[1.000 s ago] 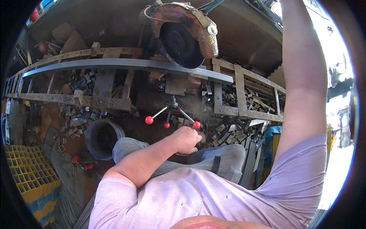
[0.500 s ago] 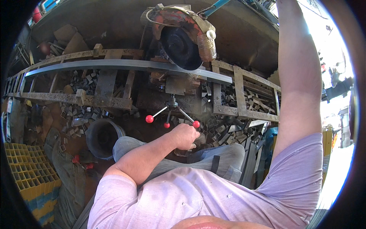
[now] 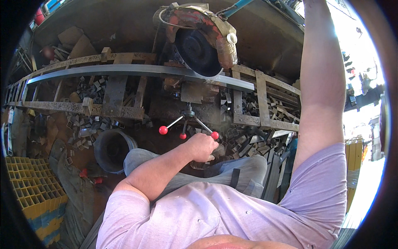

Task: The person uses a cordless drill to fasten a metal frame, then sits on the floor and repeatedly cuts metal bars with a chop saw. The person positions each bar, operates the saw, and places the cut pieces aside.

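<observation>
My left hand is closed in a fist right beside the red ball knob of a three-spoked clamp handle. Its curled fingers face away, so what they hold, if anything, is hidden. My right arm stretches up along the right side, and its hand lies beyond the top edge. A long silver metal bar lies across the rusty clamp and frame. Over it stands a cut-off saw with a dark round disc under a worn red guard. The disc's lower rim meets the bar in this view.
A plastic bottle hangs beside the guard. Rusty support rails run left and right, with many metal offcuts beneath. A grey bucket stands left of my knees. Stacked yellow square tubes sit at lower left.
The view has shifted slightly. My right upper arm and sleeve sit a little further left in the picture. My left hand keeps its place beside the knob; saw and bar look unchanged.
</observation>
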A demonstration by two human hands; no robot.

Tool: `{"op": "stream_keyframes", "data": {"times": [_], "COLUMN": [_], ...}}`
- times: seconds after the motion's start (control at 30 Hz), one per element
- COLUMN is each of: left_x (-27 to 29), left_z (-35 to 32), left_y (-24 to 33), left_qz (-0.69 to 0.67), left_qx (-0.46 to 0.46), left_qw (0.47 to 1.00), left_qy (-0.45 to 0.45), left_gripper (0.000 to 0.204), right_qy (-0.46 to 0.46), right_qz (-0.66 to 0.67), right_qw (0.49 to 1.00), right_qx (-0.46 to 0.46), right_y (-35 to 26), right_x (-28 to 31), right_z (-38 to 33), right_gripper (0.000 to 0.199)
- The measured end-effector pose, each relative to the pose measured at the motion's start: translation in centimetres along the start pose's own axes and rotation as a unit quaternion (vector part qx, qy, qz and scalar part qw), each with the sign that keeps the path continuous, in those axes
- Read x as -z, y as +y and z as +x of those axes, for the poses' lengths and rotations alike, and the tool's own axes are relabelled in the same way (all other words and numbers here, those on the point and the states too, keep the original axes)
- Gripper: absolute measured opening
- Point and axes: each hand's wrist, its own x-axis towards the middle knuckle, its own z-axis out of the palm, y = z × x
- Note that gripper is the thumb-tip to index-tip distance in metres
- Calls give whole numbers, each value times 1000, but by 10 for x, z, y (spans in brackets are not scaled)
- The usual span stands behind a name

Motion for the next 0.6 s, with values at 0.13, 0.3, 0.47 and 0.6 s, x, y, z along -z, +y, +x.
{"op": "stream_keyframes", "data": {"times": [0.13,0.3,0.47,0.6], "left_x": [1,5,2,3], "left_z": [-1,-1,0,-1], "left_y": [-1,0,-3,-3], "left_qz": [-4,-2,-5,-4], "left_qx": [5,6,2,1], "left_qw": [1000,1000,1000,1000], "left_qy": [-1,-10,-2,-3], "left_gripper": [34,36,37,37], "right_qy": [11,18,35,52], "right_qz": [-4,-17,-18,-12], "right_qw": [1000,1000,999,998], "right_qx": [6,16,25,29], "right_y": [4,2,0,-2], "right_x": [-2,-5,-5,-1], "right_z": [-6,-13,-18,-22], "right_gripper": [44,46,48,47]}}
